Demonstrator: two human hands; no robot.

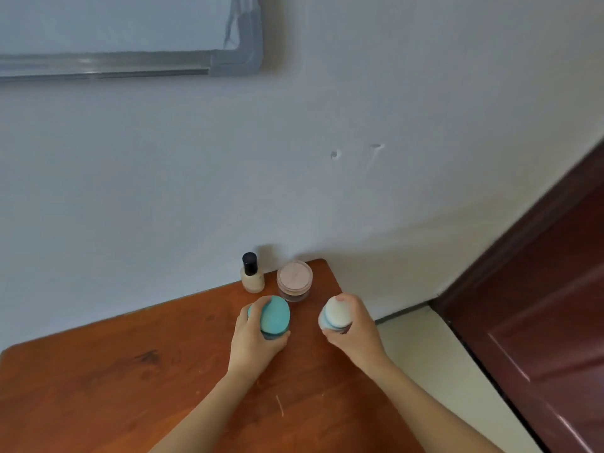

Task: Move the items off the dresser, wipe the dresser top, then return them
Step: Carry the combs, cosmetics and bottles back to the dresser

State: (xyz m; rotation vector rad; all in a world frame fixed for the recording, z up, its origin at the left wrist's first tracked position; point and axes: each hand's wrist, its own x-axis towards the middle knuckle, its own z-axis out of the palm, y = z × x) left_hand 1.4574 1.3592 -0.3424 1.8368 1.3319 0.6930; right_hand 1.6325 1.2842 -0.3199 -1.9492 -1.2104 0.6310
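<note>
Your left hand (253, 338) is wrapped round the teal jar (274, 315) over the dresser (130, 371). Just past its fingertips, by the wall, stand the bottle (252, 276) and the pink jar (294, 280). Your right hand (354, 328) grips the white jar (334, 313) at the dresser's right edge. Can't tell if either jar's lifted. The door (539, 305) is off to that hand's right.

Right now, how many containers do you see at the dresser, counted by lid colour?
black-capped bottle: 1
pink-lidded jar: 1
teal-lidded jar, held by the left hand: 1
white-lidded container, held by the right hand: 1
Total: 4
</note>
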